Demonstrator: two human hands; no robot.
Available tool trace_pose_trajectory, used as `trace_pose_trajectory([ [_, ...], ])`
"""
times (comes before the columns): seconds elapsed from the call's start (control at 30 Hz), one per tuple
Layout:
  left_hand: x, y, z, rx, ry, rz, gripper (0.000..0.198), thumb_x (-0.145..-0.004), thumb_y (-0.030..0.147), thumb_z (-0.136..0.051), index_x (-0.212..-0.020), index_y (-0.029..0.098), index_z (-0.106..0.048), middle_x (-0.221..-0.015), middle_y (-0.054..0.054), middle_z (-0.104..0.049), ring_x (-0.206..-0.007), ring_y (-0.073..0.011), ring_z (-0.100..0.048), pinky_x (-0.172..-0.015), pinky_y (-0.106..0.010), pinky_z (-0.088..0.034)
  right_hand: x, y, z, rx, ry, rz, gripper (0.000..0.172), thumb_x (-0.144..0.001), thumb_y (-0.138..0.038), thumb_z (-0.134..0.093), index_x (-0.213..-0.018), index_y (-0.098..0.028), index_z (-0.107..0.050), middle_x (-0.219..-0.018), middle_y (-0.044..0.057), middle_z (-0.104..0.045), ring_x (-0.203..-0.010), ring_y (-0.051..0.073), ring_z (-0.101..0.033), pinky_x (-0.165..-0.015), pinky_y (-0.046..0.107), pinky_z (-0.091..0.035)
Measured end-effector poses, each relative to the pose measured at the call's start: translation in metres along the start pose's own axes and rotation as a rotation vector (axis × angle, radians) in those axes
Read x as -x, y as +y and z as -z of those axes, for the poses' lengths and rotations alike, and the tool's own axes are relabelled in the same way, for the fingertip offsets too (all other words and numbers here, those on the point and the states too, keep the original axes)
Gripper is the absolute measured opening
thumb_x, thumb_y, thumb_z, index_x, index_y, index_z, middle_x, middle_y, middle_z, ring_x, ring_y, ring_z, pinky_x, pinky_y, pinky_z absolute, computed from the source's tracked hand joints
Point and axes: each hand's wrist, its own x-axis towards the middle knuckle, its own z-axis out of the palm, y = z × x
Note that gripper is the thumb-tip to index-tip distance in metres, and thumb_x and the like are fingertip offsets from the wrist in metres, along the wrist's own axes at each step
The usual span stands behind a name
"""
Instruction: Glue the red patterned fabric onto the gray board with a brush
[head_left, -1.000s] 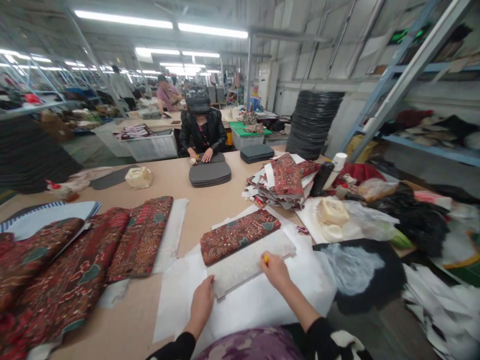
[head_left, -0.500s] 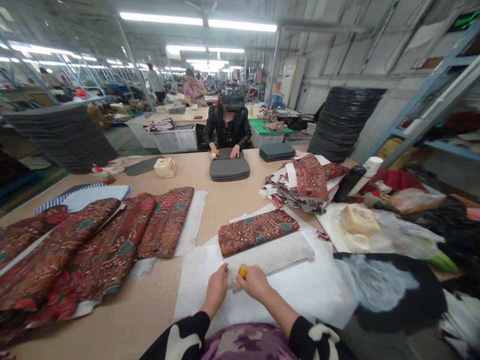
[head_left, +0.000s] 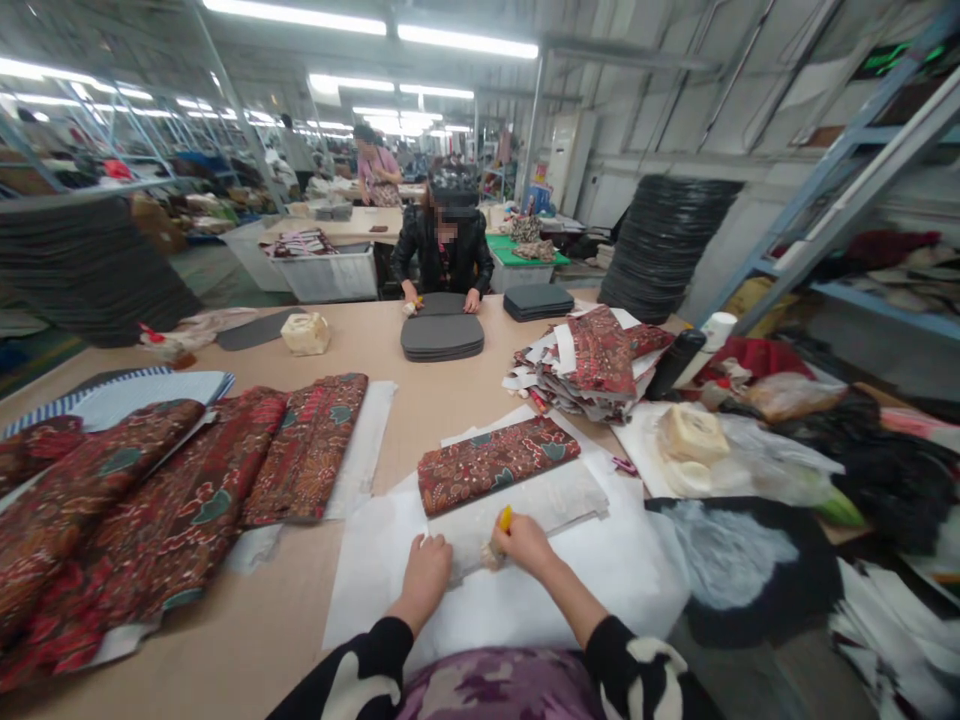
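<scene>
Brown surface (head_left: 225, 640), white sheet (head_left: 358, 580); on that, a pale strip (head_left: 561, 500) beside folded cloth (head_left: 498, 465). Left hand (head_left: 424, 574), fingers curled, touches its left end; right hand (head_left: 525, 545) grips a brush (head_left: 505, 518). Strip looks light, pliable: best held by the ends.

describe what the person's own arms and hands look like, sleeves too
The left hand and right hand are bare, with no gloves and no watch or bracelet visible at the wrists. The left sleeve and right sleeve are black with large, rounded cream patches. The right one leaves much of the forearm uncovered.
</scene>
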Motion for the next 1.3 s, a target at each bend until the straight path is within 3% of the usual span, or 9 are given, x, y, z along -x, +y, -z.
trace_pose_trajectory([
  [0.2, -0.003, 0.006, 0.006, -0.092, -0.05, -0.069, 0.033, -0.078, 0.007, -0.033, -0.086, 0.014, -0.064, -0.094, -0.011, -0.066, -0.097, -0.0212, -0.058, -0.102, -0.043, -0.026, -0.011, 0.105, 0.071, 0.089, 0.257, -0.419, 0.042, -0.089, -0.033, -0.028, -0.093, -0.01, -0.064, -0.077, 0.014, -0.069, -0.073, 0.021, -0.063, -0.06, 0.027, -0.038],
  [0.4, -0.022, 0.0, 0.026, -0.074, -0.072, -0.014, 0.029, -0.075, 0.009, -0.035, -0.081, 0.015, -0.063, -0.087, -0.011, -0.069, -0.089, -0.0225, -0.062, -0.087, -0.038, -0.037, -0.006, 0.106, 0.059, -0.086, 0.202, -0.318, 0.031, -0.083, -0.037, -0.042, -0.077, -0.016, -0.065, -0.066, 0.006, -0.067, -0.069, 0.019, -0.062, -0.059, 0.024, -0.039],
  [0.57, -0.05, -0.011, 0.047, -0.01, -0.015, 0.039, 0.022, -0.08, 0.019, -0.037, -0.084, 0.02, -0.059, -0.088, -0.006, -0.069, -0.088, -0.0187, -0.062, -0.076, -0.029, -0.041, -0.01, 0.108, 0.073, -0.268, 0.397, -0.428, 0.03, -0.081, -0.034, -0.039, -0.08, -0.016, -0.062, -0.057, 0.004, -0.06, -0.061, 0.018, -0.057, -0.057, 0.026, -0.038],
  [0.67, -0.067, -0.017, 0.056, 0.045, 0.038, 0.072, 0.022, -0.082, 0.022, -0.036, -0.087, 0.021, -0.058, -0.093, -0.004, -0.068, -0.09, -0.0161, -0.061, -0.076, -0.026, -0.041, -0.009, 0.082, 0.057, -0.786, 0.132, -0.357, 0.02, -0.073, -0.031, -0.046, -0.069, -0.016, -0.059, -0.04, -0.004, -0.045, -0.046, 0.014, -0.049, -0.051, 0.025, -0.039],
  [0.77, -0.079, -0.022, 0.06, 0.098, 0.082, 0.119, 0.023, -0.082, 0.023, -0.036, -0.09, 0.02, -0.057, -0.095, -0.006, -0.068, -0.089, -0.0168, -0.062, -0.074, -0.026, -0.042, -0.005, 0.055, 0.02, -1.174, -0.26, -0.341, 0.023, -0.068, -0.026, -0.048, -0.088, -0.018, -0.057, -0.032, -0.012, -0.031, -0.033, 0.011, -0.036, -0.044, 0.023, -0.036],
  [0.87, -0.089, -0.031, 0.06, 0.151, 0.108, 0.156, 0.024, -0.082, 0.025, -0.037, -0.094, 0.022, -0.058, -0.096, -0.004, -0.069, -0.088, -0.0165, -0.063, -0.073, -0.026, -0.043, -0.004, 0.052, -0.002, -1.325, -0.314, -0.415, 0.03, -0.068, -0.025, -0.05, -0.098, -0.021, -0.051, -0.031, -0.015, -0.026, -0.03, 0.009, -0.029, -0.039, 0.02, -0.031],
  [0.97, -0.096, -0.043, 0.057, 0.201, 0.146, 0.234, 0.027, -0.083, 0.024, -0.036, -0.1, 0.023, -0.056, -0.101, -0.004, -0.068, -0.092, -0.0158, -0.062, -0.076, -0.025, -0.043, -0.004, 0.07, 0.002, -1.381, -0.235, -0.523, 0.009, -0.07, -0.027, -0.052, -0.076, -0.021, -0.049, -0.03, -0.014, -0.027, -0.029, 0.009, -0.03, -0.037, 0.02, -0.03],
  [1.07, -0.101, -0.057, 0.053, 0.233, 0.178, 0.354, 0.029, -0.082, 0.022, -0.034, -0.101, 0.018, -0.056, -0.098, -0.008, -0.069, -0.09, -0.017, -0.064, -0.073, -0.025, -0.045, -0.005, 0.096, 0.019, -1.438, -0.095, -0.599, 0.021, -0.074, -0.03, -0.05, -0.059, -0.022, -0.036, -0.031, -0.013, -0.023, -0.03, 0.007, -0.03, -0.039, 0.019, -0.032],
  [1.3, -0.096, -0.053, 0.05, 0.151, 0.261, 0.367, 0.037, -0.082, 0.02, -0.029, -0.106, 0.014, -0.056, -0.104, -0.013, -0.066, -0.096, -0.023, -0.062, -0.082, -0.035, -0.046, 0.005, 0.177, 0.072, -1.471, 0.712, -0.589, 0.023, -0.066, -0.04, -0.059, -0.066, -0.022, -0.044, -0.037, -0.012, -0.034, -0.036, 0.008, -0.039, -0.045, 0.023, -0.042],
])
